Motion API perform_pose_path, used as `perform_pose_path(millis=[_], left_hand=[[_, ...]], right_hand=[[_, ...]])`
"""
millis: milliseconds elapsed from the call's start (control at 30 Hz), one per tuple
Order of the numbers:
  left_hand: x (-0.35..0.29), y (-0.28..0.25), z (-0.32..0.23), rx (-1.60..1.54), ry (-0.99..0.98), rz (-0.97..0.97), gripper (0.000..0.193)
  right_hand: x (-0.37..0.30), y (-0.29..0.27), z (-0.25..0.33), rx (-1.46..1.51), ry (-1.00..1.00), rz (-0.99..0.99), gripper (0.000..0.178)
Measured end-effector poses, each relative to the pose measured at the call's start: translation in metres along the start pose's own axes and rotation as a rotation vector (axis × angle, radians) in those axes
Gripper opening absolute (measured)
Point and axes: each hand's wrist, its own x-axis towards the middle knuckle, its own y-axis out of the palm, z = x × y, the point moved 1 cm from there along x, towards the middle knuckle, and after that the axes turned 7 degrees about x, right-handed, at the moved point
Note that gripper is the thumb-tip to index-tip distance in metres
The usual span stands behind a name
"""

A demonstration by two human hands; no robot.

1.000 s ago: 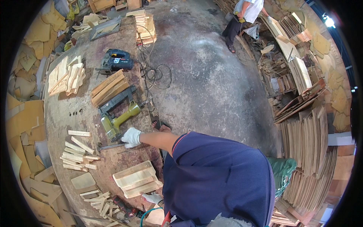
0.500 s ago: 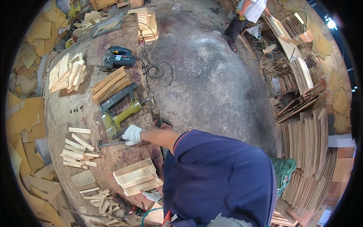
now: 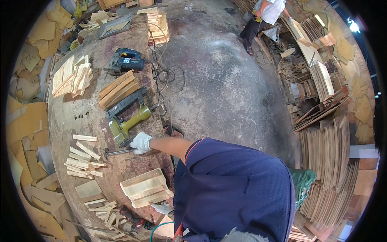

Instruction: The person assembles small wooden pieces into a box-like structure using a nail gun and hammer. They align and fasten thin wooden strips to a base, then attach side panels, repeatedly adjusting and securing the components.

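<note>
My right hand point(image 3: 141, 143), in a white glove, reaches over the worktable point(image 3: 94, 115) and is closed at the handle end of a hammer point(image 3: 118, 152). Just beyond it lies a green nail gun point(image 3: 128, 124) with a dark magazine. Lower down, my left hand point(image 3: 163, 208), also gloved, is beside the near edge of a pale wooden panel point(image 3: 147, 188) with raised strips. Its fingers are small and partly hidden, so I cannot make out a grip. A red and black power tool point(image 3: 132, 219) lies left of this hand.
Wood strips point(image 3: 84, 161) lie on the table's left side. Farther up are brown wood blocks point(image 3: 118, 90), a blue jigsaw point(image 3: 125, 61) and shaped pieces point(image 3: 72, 78). Cables point(image 3: 165, 74) hang off the table edge. A person point(image 3: 266, 16) stands far right, above stacked boards point(image 3: 324, 149).
</note>
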Motion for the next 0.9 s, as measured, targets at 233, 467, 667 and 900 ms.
perform_pose_path(millis=[233, 467, 667, 900], left_hand=[[0.008, -0.005, 0.006, -0.030, -0.006, 0.029, 0.070], [0.007, -0.005, 0.007, -0.017, 0.023, 0.016, 0.068], [0.001, -0.003, 0.003, -0.019, 0.030, 0.027, 0.066], [0.012, -0.008, 0.010, -0.016, 0.003, 0.017, 0.065]], right_hand=[[-0.001, 0.000, 0.000, -0.003, 0.004, -0.005, 0.039], [0.000, 0.001, 0.000, 0.001, 0.028, 0.009, 0.038], [0.000, 0.000, 0.001, -0.002, 0.030, 0.019, 0.038], [0.000, -0.002, 0.001, -0.005, 0.008, 0.013, 0.038]])
